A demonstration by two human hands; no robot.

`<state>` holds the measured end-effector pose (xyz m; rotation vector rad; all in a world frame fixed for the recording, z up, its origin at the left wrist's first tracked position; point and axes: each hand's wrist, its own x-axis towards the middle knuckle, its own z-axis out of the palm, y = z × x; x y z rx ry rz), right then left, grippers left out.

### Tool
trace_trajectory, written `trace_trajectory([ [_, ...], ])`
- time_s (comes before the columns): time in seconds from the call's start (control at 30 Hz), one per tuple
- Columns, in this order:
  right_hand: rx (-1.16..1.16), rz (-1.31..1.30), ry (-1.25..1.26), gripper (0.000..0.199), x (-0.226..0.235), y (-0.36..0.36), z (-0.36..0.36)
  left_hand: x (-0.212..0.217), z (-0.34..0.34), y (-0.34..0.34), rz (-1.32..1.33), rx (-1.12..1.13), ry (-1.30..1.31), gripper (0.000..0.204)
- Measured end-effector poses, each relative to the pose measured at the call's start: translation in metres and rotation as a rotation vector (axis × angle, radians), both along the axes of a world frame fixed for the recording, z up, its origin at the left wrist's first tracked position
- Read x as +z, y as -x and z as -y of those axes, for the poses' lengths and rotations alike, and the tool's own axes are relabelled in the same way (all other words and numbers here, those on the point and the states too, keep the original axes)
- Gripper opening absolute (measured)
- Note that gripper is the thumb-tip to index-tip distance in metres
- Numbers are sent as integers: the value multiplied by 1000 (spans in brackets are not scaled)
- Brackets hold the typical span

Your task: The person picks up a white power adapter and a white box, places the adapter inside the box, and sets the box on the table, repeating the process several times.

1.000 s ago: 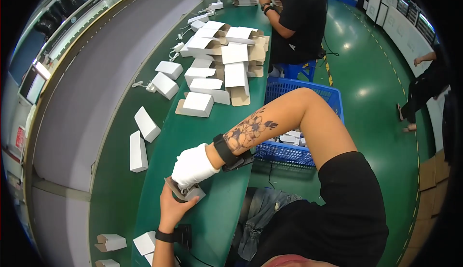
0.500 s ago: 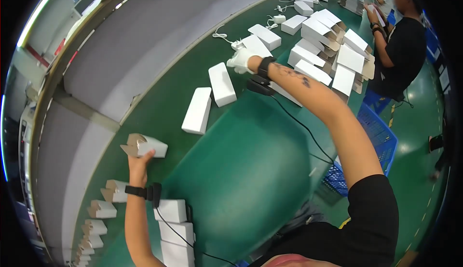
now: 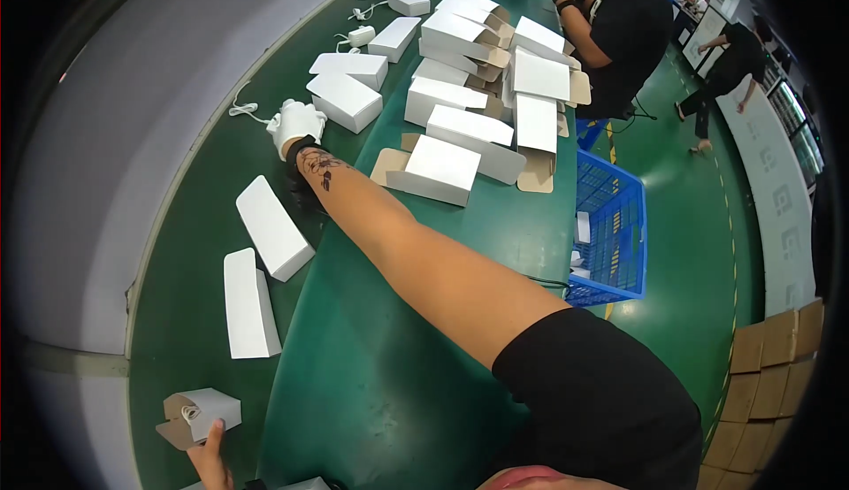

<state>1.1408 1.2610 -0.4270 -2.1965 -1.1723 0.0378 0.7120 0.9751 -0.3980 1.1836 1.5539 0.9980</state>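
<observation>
My gloved right hand (image 3: 296, 125) is closed at the far side of the green table, beside a closed white box. From its fingers runs a white cable (image 3: 243, 110); the corded adapter it belongs to is mostly hidden by the glove. At the near left, my bare left hand (image 3: 210, 462) grips a small white box (image 3: 219, 408), thumb on its side. That box lies with its flaps spread, and a coiled white cable (image 3: 189, 413) shows inside. Between my hands lie two closed white boxes, one (image 3: 274, 227) farther and one (image 3: 250, 306) nearer.
A heap of white boxes with brown inner flaps (image 3: 460, 167) covers the table's right part. More boxes and a corded adapter (image 3: 361, 36) lie at the back. A blue basket (image 3: 610, 225) stands beside the table. A co-worker (image 3: 628, 39) stands beyond; brown cartons (image 3: 769, 375) are stacked right.
The view has swung right, so everything sits further left and lower. My right hand has reached the corded adapter and closed on it. My left hand still holds the open box.
</observation>
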Motion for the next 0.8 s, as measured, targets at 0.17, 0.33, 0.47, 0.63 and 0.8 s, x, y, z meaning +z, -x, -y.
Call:
trace_trajectory([
  [0.17,78,-27,-228,27,25,8,25,3,1,8,-58,-48,-52,75],
  [0.33,502,51,-424,40,123,10,87,57,28,-30,-544,178,-636,73],
  [0.47,520,272,-557,52,187,4,141,76,75,-112,-343,-72,-786,58],
  [0.63,903,-899,-823,46,209,42,218,58,119,-181,365,-655,-194,69],
  [0.8,1574,-1742,-409,46,181,54,349,66,121,-221,1018,-275,204,65],
])
